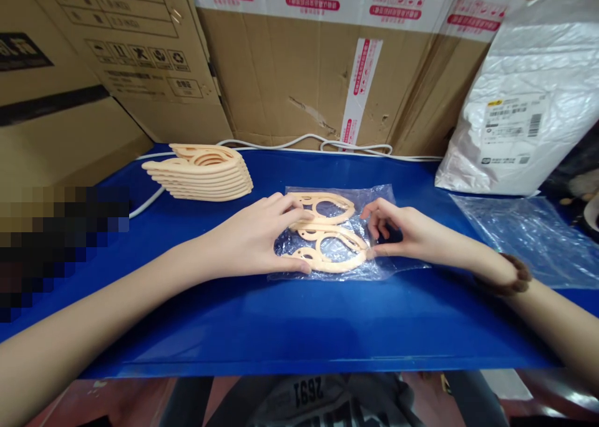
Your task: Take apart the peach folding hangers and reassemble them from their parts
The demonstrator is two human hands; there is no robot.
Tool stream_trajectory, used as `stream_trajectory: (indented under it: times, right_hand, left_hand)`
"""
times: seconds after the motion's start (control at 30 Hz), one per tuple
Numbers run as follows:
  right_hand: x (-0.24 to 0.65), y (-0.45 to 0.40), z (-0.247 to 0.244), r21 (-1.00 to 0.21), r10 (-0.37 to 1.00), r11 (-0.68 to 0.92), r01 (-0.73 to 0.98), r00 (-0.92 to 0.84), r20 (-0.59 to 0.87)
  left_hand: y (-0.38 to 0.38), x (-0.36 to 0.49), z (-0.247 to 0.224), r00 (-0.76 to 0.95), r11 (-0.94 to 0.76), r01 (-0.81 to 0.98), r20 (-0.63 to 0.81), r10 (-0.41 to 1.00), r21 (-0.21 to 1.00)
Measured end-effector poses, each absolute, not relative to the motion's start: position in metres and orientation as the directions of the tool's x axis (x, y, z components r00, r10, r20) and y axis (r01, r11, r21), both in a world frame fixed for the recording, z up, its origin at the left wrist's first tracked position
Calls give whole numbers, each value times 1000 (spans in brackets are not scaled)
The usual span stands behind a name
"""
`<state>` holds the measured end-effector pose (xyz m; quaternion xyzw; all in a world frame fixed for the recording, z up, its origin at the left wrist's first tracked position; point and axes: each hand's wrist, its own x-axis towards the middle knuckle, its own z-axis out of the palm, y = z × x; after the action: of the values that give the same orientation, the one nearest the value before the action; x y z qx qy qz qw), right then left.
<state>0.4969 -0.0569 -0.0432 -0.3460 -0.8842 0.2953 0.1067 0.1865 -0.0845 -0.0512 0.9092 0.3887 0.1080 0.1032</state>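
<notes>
Head view: left hand (253,236) clasps the beige pieces (334,268) to its right, apparently steadying them on or inside the clear bag (377,196), while right hand (402,230) curls at their far tips, grip impossible to tell.

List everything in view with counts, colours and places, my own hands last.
Flat tabletop: one, blue, centre
Large cardboard boxes: at least two, brown, behind
Printed tape strips: at least two, white and red, on cardboard
Labelled plastic parcel bag: one, white, back right
Thin cable: at least one, white, back
Stack of curved openwork pieces: one, beige, back left
Flat curved openwork pieces: at least two, beige, centre
Thin plastic bag: one, clear, around or under those pieces, unclear which
Crinkled plastic film: count unclear, clear, right
Printed cloth garment: one, grey, below the tabletop
Fuzzy round wristband: one, brown, right wrist
Left hand: one, bare, on the pieces
Right hand: one, bare, at their right end
</notes>
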Motion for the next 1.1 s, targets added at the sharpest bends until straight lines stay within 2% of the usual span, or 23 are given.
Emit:
stream_trajectory:
  times: [0.2,0.53,0.63,0.7,0.8,0.87,0.93,1.0,1.1]
  right_hand:
    - [495,-59,-46,-538,691,613,579,-723,10]
    - [499,-58,-48,-488,674,652,580,-738,24]
    - [500,-57,-47,-464,678,658,594,-734,21]
    - [500,-57,-47,-438,682,663,607,-731,19]
    - [499,-57,-48,-422,688,666,615,-725,30]
    - [498,-57,-49,-429,692,662,615,-721,34]
    - [498,-57,-49,-437,694,657,615,-719,31]
    - [499,-57,-49,-445,693,652,613,-720,23]
    - [499,-56,-49,-455,691,648,611,-723,12]
  left_hand:
    - [-85,187,-50,675,-672,679,108,730,297]
    - [-84,186,-46,686,-683,684,94,722,256]
    - [-81,181,-37,716,-749,632,220,662,200]
    - [-79,174,-29,707,-773,631,361,608,66]
    - [-76,160,-13,638,-691,712,528,561,-126]
    - [-72,145,-3,572,-615,775,579,581,-148]
    - [-65,124,3,514,-565,819,569,642,-101]
    - [-52,98,3,485,-535,844,479,731,-38]
    - [-31,56,-6,469,-497,868,366,804,-21]
